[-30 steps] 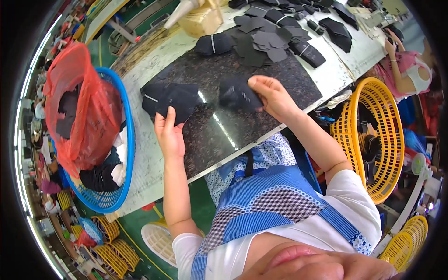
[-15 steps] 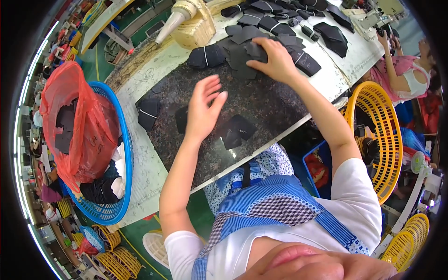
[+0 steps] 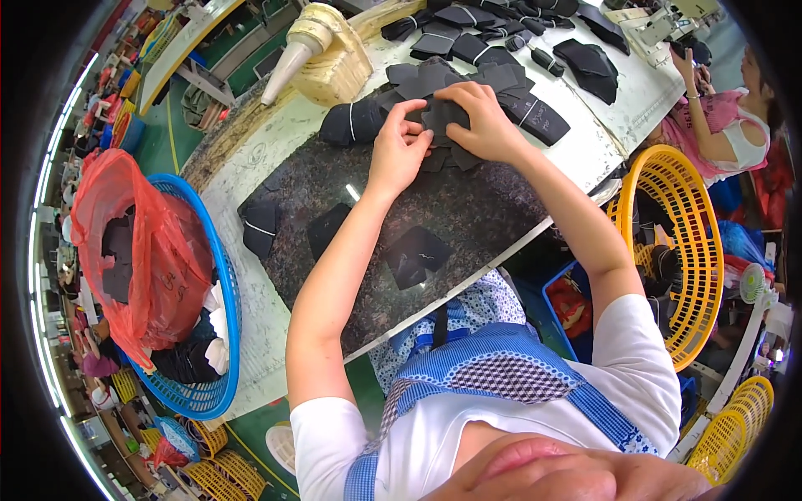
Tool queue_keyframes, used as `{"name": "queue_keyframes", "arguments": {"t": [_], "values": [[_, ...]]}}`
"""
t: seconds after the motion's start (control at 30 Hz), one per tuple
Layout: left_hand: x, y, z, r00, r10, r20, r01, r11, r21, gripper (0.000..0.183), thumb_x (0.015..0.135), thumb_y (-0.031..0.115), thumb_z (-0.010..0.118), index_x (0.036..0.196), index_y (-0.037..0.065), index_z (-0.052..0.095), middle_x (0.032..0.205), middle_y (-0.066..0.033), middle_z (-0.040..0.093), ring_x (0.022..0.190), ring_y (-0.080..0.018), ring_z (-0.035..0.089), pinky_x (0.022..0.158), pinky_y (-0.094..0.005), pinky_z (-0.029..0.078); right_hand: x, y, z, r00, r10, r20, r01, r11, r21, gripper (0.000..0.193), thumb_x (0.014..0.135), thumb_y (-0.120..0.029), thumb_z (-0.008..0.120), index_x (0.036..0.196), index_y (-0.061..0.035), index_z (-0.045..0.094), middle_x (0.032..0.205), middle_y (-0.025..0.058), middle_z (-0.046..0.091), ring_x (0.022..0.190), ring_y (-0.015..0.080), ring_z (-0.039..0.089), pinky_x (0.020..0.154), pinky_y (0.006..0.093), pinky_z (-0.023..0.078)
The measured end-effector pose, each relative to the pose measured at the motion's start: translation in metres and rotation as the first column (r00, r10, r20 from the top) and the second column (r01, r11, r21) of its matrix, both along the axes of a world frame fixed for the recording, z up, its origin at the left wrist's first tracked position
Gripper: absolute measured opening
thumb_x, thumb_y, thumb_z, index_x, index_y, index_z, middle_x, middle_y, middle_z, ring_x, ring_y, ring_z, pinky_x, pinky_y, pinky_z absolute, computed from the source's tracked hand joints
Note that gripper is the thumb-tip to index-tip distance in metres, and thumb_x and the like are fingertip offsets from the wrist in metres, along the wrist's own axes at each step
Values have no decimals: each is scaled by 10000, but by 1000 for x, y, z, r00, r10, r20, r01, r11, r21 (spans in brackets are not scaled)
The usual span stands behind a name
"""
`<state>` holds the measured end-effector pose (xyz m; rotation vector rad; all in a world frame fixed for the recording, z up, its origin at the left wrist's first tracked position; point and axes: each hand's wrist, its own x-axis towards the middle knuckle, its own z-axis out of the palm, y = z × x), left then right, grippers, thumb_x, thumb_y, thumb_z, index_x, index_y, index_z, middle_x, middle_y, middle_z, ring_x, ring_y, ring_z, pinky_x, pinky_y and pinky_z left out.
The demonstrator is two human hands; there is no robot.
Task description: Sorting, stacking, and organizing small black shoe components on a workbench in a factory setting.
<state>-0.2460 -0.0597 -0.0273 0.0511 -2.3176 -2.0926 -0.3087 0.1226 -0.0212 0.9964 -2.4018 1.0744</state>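
Observation:
Between my two hands is a small dark grey fabric piece (image 3: 443, 119), pinched at its left edge by my left hand (image 3: 399, 150) and at its right by my right hand (image 3: 483, 123). Both hands are over a heap of similar loose pieces (image 3: 428, 79) on the dark stone-patterned slab (image 3: 334, 184). A tied black bundle (image 3: 352, 123) lies left of the heap, another tied bundle (image 3: 539, 118) to its right. Nearer me, a flat black piece (image 3: 418, 255) with a light thread mark rests on the slab, and a further black piece (image 3: 327, 230) is partly behind my left forearm.
At the left stands a blue basket (image 3: 233, 334) with a red plastic bag (image 3: 159, 275) in it. A yellow basket (image 3: 710, 250) is at the right. A cream cone-shaped fixture (image 3: 296, 58) rises at the back. Several tied bundles lie far back; another person (image 3: 718, 125) sits at the far right.
My left hand has moved up and right to the heap and closed on a grey piece. My right hand has shifted slightly nearer and now grips that piece too.

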Motion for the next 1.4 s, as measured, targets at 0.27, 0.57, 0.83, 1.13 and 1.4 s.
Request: {"name": "queue_keyframes", "arguments": {"t": [0.27,0.57,0.83,1.13,1.4], "values": [[6,0,-12,992,33,-121,-53,986,-159,374,903,53,676,1271,15,622,871,-77,688,752,-134,682,687,-282,541,6,5,6,944,65,-325,-94,993,-76,222,809,-31,691,1028,-63,697,1044,87,686,1030,305,629,885,382,523],[13,3,-5,979,35,-199,-100,939,-329,402,871,75,709,1261,32,624,948,-101,647,792,-193,672,733,-311,554,13,51,48,993,-44,114,113,674,-730,109,967,-53,654,1061,1,651,906,13,653,839,58,594,769,187,478],[73,13,57,967,77,-242,-46,990,131,547,890,162,772,1342,54,484,1229,-145,566,1073,-203,614,868,-319,532,59,23,46,896,240,374,80,741,-667,154,965,-49,653,1099,27,654,967,33,702,878,45,632,777,184,497],[125,-9,41,979,163,-124,-133,965,225,314,927,11,685,1215,-25,567,1024,-61,711,897,-69,642,795,-218,509,104,-17,48,959,129,-254,-181,965,-192,346,774,-72,805,1088,-49,662,1111,126,652,1076,278,609,843,333,521],[110,-16,28,1000,10,-6,-9,989,147,221,957,26,647,1167,-26,606,928,-24,711,822,-47,625,728,-213,508,93,11,29,830,199,521,181,787,-590,111,941,-128,699,978,-23,696,758,-54,590,668,10,480,583,186,366]]}}
